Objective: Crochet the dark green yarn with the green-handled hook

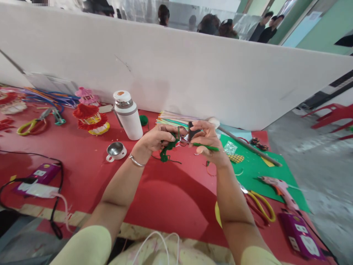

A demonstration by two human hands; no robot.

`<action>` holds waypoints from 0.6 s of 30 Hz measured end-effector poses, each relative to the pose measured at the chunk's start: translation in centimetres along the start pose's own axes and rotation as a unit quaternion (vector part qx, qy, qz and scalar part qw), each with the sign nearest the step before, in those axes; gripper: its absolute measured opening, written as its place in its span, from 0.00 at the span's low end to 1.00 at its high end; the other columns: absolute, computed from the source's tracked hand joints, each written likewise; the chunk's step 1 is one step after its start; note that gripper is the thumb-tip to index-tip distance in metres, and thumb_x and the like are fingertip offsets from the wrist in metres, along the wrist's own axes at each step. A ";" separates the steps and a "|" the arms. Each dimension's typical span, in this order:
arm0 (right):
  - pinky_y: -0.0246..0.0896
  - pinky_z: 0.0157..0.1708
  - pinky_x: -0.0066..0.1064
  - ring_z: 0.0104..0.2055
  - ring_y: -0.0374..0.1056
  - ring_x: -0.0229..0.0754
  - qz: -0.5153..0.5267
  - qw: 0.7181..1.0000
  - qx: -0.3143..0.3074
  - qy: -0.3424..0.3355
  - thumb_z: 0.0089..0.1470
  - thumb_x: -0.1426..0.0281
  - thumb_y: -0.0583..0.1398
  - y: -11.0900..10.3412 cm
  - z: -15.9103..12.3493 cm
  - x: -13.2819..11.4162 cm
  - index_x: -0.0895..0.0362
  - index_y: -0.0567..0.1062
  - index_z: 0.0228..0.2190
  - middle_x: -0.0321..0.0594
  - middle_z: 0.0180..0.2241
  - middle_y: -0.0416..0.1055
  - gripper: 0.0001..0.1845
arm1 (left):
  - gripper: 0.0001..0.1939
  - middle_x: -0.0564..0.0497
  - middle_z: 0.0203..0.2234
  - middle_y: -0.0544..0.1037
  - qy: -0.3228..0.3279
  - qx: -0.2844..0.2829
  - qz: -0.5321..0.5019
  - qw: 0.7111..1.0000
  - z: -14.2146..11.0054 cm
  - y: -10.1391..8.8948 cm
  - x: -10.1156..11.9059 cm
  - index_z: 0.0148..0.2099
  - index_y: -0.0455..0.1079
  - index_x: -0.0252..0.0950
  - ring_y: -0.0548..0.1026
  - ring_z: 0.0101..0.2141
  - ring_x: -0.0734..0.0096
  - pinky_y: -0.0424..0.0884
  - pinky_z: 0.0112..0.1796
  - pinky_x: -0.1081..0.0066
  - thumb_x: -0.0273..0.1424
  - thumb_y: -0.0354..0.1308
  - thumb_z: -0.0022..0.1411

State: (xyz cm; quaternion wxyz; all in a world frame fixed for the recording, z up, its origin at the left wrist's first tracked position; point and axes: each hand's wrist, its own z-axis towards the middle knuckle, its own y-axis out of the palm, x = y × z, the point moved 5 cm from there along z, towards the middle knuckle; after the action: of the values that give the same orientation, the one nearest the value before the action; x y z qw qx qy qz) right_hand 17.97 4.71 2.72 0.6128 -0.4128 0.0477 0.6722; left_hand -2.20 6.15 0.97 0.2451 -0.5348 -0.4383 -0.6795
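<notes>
My left hand (158, 139) is closed on a small dark-green crocheted piece (164, 154), which dangles below the fingers with loose yarn trailing from it. A strand of the yarn runs over the raised forefinger. Behind this hand, a green yarn ball (143, 120) rests beside the white thermos (129, 119). To the right, a crochet hook (206, 147) with a green handle lies between the thumb and fingers of my right hand (209, 141). The hook's tip points toward the crocheted piece; whether it touches the yarn I cannot tell.
A steel-lined cup (116, 151) stands left of my arm. Yellow-handled scissors (260, 208), a pink glue gun (280, 187) and a purple power strip (301, 235) lie at right. A stick (250, 147) crosses the green sheet (292, 184). A white partition (176, 73) rises behind.
</notes>
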 end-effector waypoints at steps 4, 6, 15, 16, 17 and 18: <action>0.76 0.51 0.48 0.59 0.68 0.56 0.074 0.994 0.046 0.069 0.57 0.36 0.59 1.2 0.1 1.1 0.50 0.84 0.28 0.46 0.58 0.69 0.33 | 0.17 0.49 0.24 0.80 0.052 0.020 0.018 0.998 0.2 0.8 -0.3 0.40 0.86 0.32 0.60 0.16 0.85 0.52 0.17 0.76 0.28 0.72 0.45; 0.75 0.54 0.49 0.57 0.71 0.55 0.104 0.984 0.091 0.111 0.62 0.35 0.51 2.5 0.2 1.9 0.51 0.83 0.32 0.49 0.49 0.75 0.37 | 0.16 0.49 0.24 0.80 0.102 0.044 0.024 0.994 0.4 1.4 -0.4 0.42 0.86 0.34 0.66 0.18 0.80 0.59 0.19 0.76 0.31 0.74 0.48; 0.71 0.56 0.46 0.53 0.73 0.52 0.052 0.979 0.142 0.140 0.61 0.37 0.55 2.7 0.5 1.0 0.52 0.80 0.27 0.46 0.44 0.77 0.34 | 0.03 0.47 0.31 0.85 0.263 0.160 0.212 0.928 0.0 1.8 0.7 0.34 0.84 0.35 0.80 0.30 0.68 0.75 0.31 0.70 0.29 0.69 0.56; 0.73 0.52 0.43 0.50 0.74 0.50 0.049 0.980 0.132 0.138 0.62 0.38 0.56 2.4 0.5 0.7 0.53 0.80 0.26 0.45 0.44 0.77 0.33 | 0.04 0.47 0.31 0.85 0.252 0.139 0.220 0.932 -0.1 1.8 0.8 0.33 0.84 0.35 0.79 0.29 0.69 0.74 0.30 0.71 0.30 0.69 0.57; 0.74 0.47 0.39 0.46 0.74 0.47 0.050 0.981 0.122 0.141 0.62 0.40 0.56 2.2 0.6 0.6 0.54 0.80 0.25 0.45 0.43 0.76 0.33 | 0.04 0.47 0.30 0.84 0.240 0.119 0.237 0.934 -0.1 1.8 0.9 0.34 0.84 0.35 0.79 0.28 0.69 0.73 0.29 0.71 0.31 0.70 0.57; 0.74 0.42 0.36 0.42 0.74 0.44 0.054 0.980 0.115 0.150 0.63 0.40 0.56 2.1 0.6 0.6 0.54 0.79 0.25 0.44 0.42 0.76 0.33 | 0.05 0.48 0.27 0.83 0.230 0.105 0.257 0.933 -0.1 1.8 0.9 0.34 0.84 0.35 0.77 0.26 0.70 0.71 0.28 0.72 0.31 0.70 0.58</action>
State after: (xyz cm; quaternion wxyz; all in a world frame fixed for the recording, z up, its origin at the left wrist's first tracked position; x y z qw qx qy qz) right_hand 15.93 4.96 1.82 0.6045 -0.4326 0.2384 0.6250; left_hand -1.08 5.29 2.46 0.5603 -0.4289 -0.2866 -0.6480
